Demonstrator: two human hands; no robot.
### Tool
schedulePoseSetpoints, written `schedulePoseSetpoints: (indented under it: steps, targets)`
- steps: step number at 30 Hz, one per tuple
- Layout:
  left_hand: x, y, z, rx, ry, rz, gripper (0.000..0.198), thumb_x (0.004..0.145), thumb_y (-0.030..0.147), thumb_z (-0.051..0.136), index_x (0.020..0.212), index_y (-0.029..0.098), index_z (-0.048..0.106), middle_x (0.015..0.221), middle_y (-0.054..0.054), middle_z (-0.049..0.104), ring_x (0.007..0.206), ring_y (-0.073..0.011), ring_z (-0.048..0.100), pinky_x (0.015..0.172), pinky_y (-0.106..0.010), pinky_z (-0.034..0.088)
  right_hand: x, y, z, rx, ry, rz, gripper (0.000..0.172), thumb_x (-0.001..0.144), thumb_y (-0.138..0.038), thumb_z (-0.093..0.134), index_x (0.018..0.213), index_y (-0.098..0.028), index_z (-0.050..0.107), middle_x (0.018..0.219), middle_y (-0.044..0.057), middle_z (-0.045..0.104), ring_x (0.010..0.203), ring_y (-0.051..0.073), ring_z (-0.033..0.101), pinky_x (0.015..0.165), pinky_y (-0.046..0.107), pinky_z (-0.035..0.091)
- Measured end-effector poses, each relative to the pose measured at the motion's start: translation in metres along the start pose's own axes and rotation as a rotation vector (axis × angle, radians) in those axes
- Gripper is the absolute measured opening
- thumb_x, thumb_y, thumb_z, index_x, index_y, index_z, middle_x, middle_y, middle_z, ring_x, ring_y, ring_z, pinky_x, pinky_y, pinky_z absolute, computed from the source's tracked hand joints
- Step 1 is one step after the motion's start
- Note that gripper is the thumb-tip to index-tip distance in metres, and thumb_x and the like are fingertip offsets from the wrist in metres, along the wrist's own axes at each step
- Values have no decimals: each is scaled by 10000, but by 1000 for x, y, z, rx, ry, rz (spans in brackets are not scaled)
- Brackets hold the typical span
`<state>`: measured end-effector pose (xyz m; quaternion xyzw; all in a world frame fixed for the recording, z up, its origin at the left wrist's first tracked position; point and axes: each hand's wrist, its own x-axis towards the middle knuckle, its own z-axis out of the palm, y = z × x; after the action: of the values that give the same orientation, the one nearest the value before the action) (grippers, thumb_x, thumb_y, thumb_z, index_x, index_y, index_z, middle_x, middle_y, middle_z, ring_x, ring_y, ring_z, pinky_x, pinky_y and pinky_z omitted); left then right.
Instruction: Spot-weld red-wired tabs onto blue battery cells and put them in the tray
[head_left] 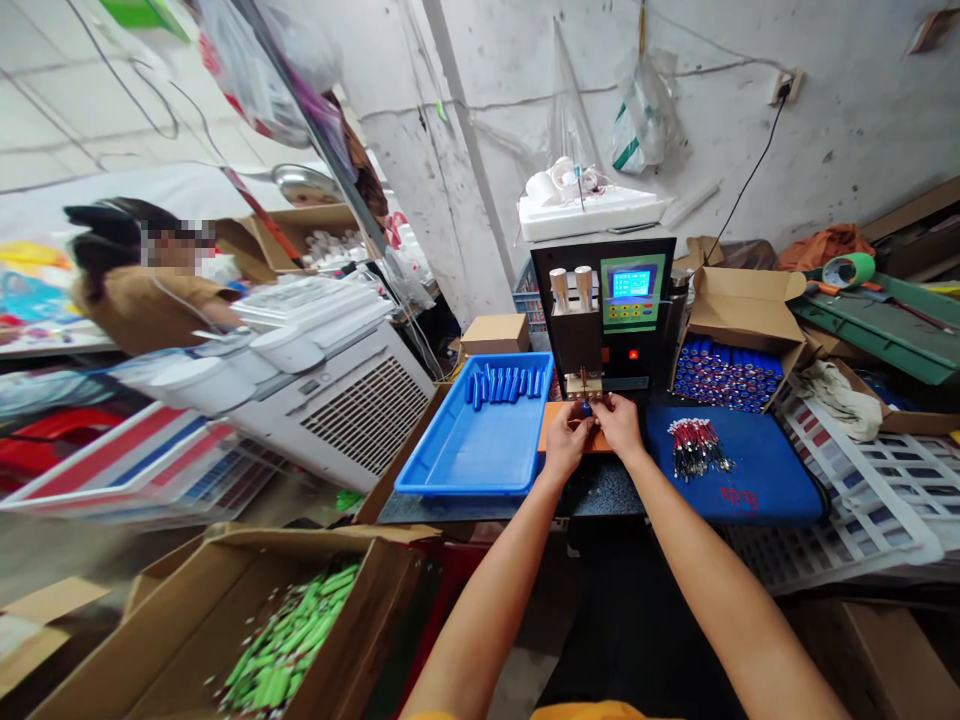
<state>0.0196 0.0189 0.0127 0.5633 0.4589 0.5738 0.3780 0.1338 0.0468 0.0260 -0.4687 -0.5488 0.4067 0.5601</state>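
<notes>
At the foot of a black spot welder (585, 345) with a lit blue screen, my two hands meet under its electrodes (583, 382). My left hand (568, 438) has its fingers closed on a blue battery cell (587, 409), mostly covered by the fingers. From the other side my right hand (619, 425) pinches at the same cell; whether it also holds a wire is too small to tell. An orange board (555, 430) lies beneath the hands. To the left, a blue tray (472, 455) holds a row of blue cells (504, 384). Red and black wire leads (694, 447) lie on a blue mat (776, 480) at right.
An open carton (750, 300) packed with blue cells stands behind the mat. White plastic baskets (847, 510) flank the bench at right. Below left, a cardboard box (180, 600) contains green wrapped pieces (292, 640). A co-worker (142, 280) sits far left, beyond a white air cooler (345, 400).
</notes>
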Motion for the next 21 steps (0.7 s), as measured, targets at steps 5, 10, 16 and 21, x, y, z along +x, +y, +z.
schedulePoseSetpoints:
  steps: [5,10,16,21]
  targets:
    - [1,-3,-1,-8,3,7,273,809,274,631,1048,142,634,993,-88,698,789,-153,648,702,-251,507,0,1,-1,38,-13,-20,291,772,-449,646,773,-162,692,728,53,712,671,201,638,604,271,457]
    - [1,-5,-1,-18,13,31,251,803,266,644,1021,141,646,980,-87,697,808,-159,644,730,-259,512,-1,2,-2,36,-19,-35,288,781,-439,651,771,-155,699,738,53,717,656,190,632,593,259,446]
    - [1,-8,0,-54,6,14,278,803,276,655,1049,147,643,973,-84,698,811,-164,652,720,-259,521,0,3,-3,23,-25,-56,257,779,-409,657,781,-157,705,747,57,716,676,197,634,598,262,444]
    - [1,-6,0,-66,-7,-2,280,807,280,650,1053,146,637,1011,-86,698,792,-150,655,713,-247,511,1,0,-4,63,-44,-40,254,769,-407,659,777,-157,702,699,47,697,668,201,629,601,272,446]
